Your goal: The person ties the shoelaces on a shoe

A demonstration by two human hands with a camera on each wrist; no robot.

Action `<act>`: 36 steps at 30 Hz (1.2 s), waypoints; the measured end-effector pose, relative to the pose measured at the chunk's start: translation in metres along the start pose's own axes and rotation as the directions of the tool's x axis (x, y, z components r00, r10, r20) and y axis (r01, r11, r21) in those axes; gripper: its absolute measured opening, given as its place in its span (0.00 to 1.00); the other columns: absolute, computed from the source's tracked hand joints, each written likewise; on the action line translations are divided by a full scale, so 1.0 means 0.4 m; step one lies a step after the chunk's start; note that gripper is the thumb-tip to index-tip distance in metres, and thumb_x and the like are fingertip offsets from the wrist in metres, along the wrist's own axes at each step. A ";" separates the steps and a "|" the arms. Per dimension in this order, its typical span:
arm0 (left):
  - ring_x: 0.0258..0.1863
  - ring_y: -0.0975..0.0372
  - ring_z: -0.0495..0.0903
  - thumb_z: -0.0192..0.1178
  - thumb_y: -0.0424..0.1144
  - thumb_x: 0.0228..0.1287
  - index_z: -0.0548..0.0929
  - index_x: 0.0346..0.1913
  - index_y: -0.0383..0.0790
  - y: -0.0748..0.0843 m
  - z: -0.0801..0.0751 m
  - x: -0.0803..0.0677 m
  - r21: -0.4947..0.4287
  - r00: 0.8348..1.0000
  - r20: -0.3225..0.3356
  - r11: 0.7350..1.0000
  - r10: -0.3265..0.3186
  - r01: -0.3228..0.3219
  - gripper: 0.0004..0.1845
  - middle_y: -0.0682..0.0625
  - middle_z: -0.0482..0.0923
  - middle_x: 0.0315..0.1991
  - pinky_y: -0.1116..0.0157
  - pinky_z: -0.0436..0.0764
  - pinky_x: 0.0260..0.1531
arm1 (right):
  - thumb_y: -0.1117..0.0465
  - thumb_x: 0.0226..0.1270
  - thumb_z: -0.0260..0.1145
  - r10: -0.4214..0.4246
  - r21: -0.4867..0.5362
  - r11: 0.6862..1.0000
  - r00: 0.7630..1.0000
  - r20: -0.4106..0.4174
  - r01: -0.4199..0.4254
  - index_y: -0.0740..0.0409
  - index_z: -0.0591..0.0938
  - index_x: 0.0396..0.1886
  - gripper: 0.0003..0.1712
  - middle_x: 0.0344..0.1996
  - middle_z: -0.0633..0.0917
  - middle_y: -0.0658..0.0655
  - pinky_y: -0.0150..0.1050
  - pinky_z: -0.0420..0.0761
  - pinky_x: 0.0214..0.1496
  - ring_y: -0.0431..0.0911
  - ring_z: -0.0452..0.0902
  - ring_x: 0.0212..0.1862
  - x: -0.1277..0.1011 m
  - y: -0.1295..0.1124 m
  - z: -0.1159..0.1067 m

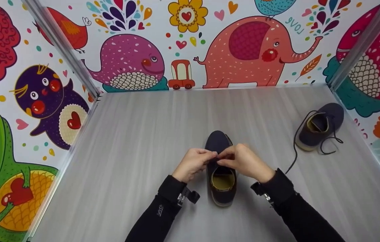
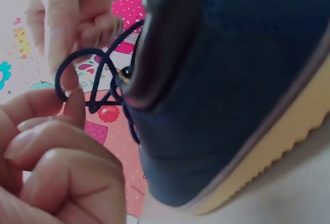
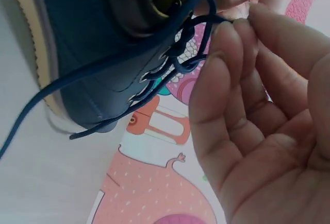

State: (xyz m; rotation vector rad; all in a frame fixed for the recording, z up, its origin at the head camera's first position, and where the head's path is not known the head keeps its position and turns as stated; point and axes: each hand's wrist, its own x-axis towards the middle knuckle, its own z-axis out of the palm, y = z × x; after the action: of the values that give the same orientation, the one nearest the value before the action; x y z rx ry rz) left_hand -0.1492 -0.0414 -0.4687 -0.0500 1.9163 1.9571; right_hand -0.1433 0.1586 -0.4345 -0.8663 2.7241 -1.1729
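Note:
A dark navy shoe with a pale sole stands upright on the grey surface, toe pointing away from me. My left hand is at its left side, and thumb and finger pinch a loop of dark shoelace above the eyelets. From the other side my right hand pinches lace too, its fingertips close to those of the left. In the right wrist view a long lace strand hangs across the shoe's side. The exact crossing of the laces between the fingertips is partly hidden.
A matching shoe stands at the right, its untied laces trailing onto the grey surface. Panels with cartoon animals enclose the back and both sides, joined by metal corner posts.

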 end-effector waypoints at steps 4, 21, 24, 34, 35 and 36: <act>0.10 0.70 0.57 0.68 0.40 0.63 0.89 0.35 0.37 -0.001 -0.002 -0.006 0.050 0.999 -0.028 0.998 0.043 -0.042 0.09 0.58 0.65 0.13 0.73 0.56 0.11 | 0.61 0.56 0.78 0.002 -0.075 0.997 0.997 -0.073 -0.007 0.54 0.88 0.29 0.05 0.21 0.82 0.43 0.31 0.76 0.25 0.34 0.74 0.23 -0.038 0.014 0.022; 0.29 0.64 0.75 0.70 0.38 0.61 0.88 0.33 0.33 -0.016 0.015 -0.024 0.246 0.977 -0.094 0.955 0.191 -0.163 0.09 0.51 0.83 0.32 0.68 0.71 0.28 | 0.64 0.59 0.75 0.028 -0.034 0.999 0.960 -0.278 -0.039 0.50 0.87 0.30 0.05 0.22 0.77 0.39 0.32 0.72 0.25 0.35 0.70 0.23 -0.158 0.058 0.007; 0.29 0.64 0.75 0.70 0.38 0.61 0.88 0.33 0.34 -0.015 0.016 -0.027 0.272 0.976 -0.100 0.949 0.195 -0.161 0.08 0.51 0.83 0.32 0.68 0.72 0.29 | 0.66 0.59 0.75 0.033 -0.009 0.999 0.951 -0.308 -0.037 0.49 0.87 0.31 0.07 0.24 0.77 0.38 0.32 0.73 0.26 0.35 0.71 0.24 -0.171 0.061 -0.006; 0.22 0.65 0.73 0.69 0.41 0.61 0.89 0.31 0.38 -0.006 0.013 -0.027 0.416 0.955 -0.110 0.886 0.274 -0.206 0.09 0.54 0.81 0.25 0.68 0.71 0.23 | 0.64 0.66 0.70 0.073 0.009 0.997 0.961 -0.268 -0.073 0.54 0.87 0.35 0.01 0.31 0.84 0.44 0.34 0.78 0.31 0.37 0.76 0.27 -0.137 0.065 -0.030; 0.21 0.65 0.73 0.69 0.41 0.61 0.89 0.31 0.38 -0.006 0.013 -0.027 0.431 0.954 -0.115 0.879 0.276 -0.203 0.09 0.54 0.81 0.24 0.68 0.71 0.22 | 0.63 0.66 0.70 0.087 0.017 0.996 0.966 -0.242 -0.085 0.55 0.88 0.35 0.02 0.31 0.84 0.46 0.34 0.78 0.29 0.37 0.76 0.26 -0.127 0.065 -0.031; 0.21 0.65 0.73 0.69 0.42 0.61 0.89 0.30 0.39 -0.006 0.012 -0.027 0.442 0.954 -0.118 0.875 0.276 -0.199 0.09 0.55 0.81 0.24 0.68 0.71 0.22 | 0.62 0.67 0.70 0.097 0.022 0.995 0.971 -0.218 -0.094 0.55 0.88 0.36 0.03 0.31 0.85 0.47 0.34 0.77 0.28 0.37 0.76 0.25 -0.116 0.065 -0.031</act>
State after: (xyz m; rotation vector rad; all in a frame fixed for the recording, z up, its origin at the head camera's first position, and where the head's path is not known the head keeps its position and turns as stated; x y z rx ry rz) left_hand -0.1374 -0.0396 -0.4676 0.1474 2.5386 1.6710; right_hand -0.1198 0.2048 -0.4511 -0.6301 2.8885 -1.3364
